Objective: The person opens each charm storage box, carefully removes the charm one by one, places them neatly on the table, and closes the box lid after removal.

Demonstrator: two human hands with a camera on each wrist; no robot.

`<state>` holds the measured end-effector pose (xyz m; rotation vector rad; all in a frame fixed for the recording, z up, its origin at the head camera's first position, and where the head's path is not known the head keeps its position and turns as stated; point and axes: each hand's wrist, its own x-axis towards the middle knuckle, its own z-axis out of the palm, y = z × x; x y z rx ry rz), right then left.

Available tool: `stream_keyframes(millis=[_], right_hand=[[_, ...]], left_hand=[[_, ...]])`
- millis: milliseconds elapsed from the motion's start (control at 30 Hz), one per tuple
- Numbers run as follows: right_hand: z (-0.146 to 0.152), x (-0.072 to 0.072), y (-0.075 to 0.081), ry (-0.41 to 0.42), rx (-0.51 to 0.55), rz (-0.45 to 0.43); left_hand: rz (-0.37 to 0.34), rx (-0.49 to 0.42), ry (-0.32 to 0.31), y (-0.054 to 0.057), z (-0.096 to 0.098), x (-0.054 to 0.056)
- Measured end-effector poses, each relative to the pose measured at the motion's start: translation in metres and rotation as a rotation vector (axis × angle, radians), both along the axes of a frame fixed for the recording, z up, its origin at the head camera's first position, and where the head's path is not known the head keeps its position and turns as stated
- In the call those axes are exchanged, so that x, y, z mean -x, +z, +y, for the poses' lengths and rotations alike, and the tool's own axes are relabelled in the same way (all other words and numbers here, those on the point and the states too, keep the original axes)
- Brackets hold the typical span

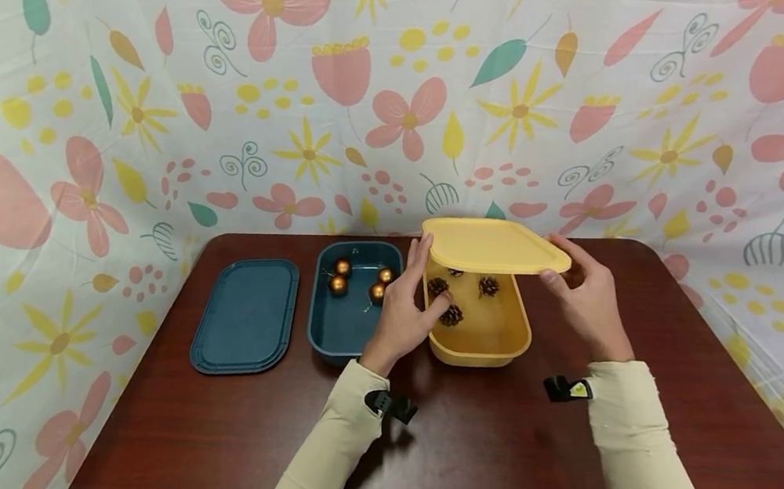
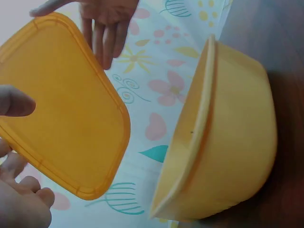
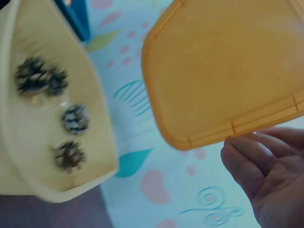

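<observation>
The yellow lid [image 1: 494, 246] is raised over the back part of the yellow container [image 1: 473, 358], apart from its rim. My right hand [image 1: 588, 299] pinches the lid's right end between thumb and fingers. At the opposite end, my left hand [image 1: 406, 305] has its fingers extended against the lid's edge, the thumb held apart below it. Several pine cones [image 1: 489, 286] lie inside the yellow container; the lid and left hand partly cover them in the head view. The right wrist view shows the pine cones [image 3: 70, 156] and the lid's underside [image 3: 223, 71].
Left of the yellow container stands a dark blue container [image 1: 336, 341] holding several gold balls [image 1: 338, 284]. A dark blue lid [image 1: 246, 317] lies flat farther left on the brown table [image 1: 471, 457]. Behind hangs a floral cloth [image 1: 408, 81].
</observation>
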<state>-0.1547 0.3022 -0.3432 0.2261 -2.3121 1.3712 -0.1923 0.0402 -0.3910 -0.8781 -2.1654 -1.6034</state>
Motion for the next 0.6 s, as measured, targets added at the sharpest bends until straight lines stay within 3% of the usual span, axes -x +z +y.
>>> stream_keyframes(millis=[133,233,300,467,600], right_hand=[[-0.004,-0.009,0.015,-0.026,0.085,0.072],[-0.006,-0.014,0.025,-0.026,0.158,0.126],[-0.008,-0.016,0.03,0.005,0.234,0.161],[-0.009,-0.021,0.035,0.079,0.353,0.22],[-0.011,-0.023,0.035,-0.015,0.29,0.226]], left_hand=[[0.157,0.022,-0.013,0.008,0.003,-0.001],[0.23,0.04,0.014,0.016,0.005,-0.003],[0.269,0.043,0.034,0.02,0.007,-0.003],[0.444,0.011,0.099,0.026,0.011,-0.001],[0.522,-0.049,0.181,0.028,0.015,-0.002]])
